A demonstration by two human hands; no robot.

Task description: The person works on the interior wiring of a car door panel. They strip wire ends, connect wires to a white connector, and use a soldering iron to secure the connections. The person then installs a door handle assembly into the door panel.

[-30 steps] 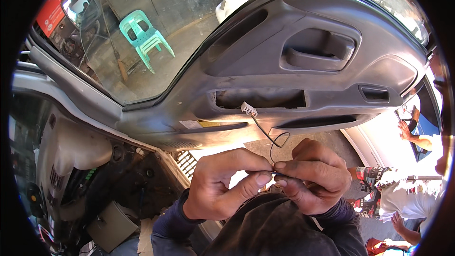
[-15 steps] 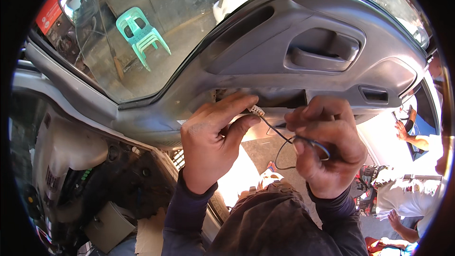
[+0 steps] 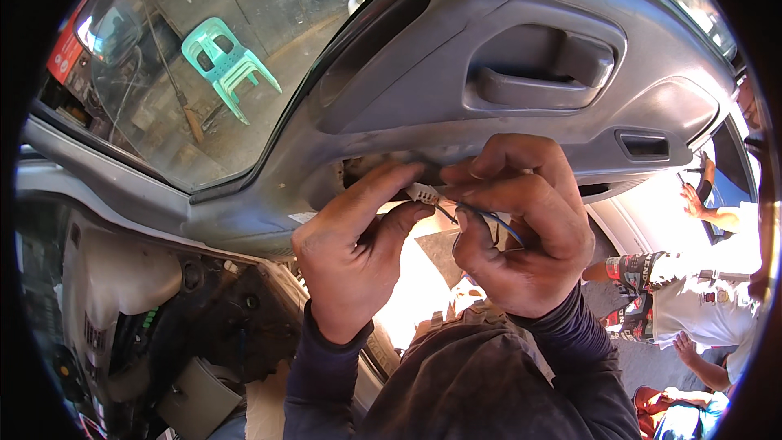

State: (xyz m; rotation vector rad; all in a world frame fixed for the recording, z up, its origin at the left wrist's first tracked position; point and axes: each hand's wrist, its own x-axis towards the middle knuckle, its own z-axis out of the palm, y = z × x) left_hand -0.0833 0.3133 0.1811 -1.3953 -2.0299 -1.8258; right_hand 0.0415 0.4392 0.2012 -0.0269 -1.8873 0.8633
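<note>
Connector (image 3: 423,193) before the door (image 3: 391,106), pinched in the left hand (image 3: 350,248), partly covered by thumb and forefinger; blue wire (image 3: 507,226) grasped in the right hand (image 3: 533,232), its tip hard to make out; slot (image 3: 354,171) partly hidden behind both hands; person (image 3: 705,310) cut off at right

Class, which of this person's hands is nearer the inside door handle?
Right: the right hand is below the handle in the picture; the left hand is farther off, lower left, holding the white connector.
</note>
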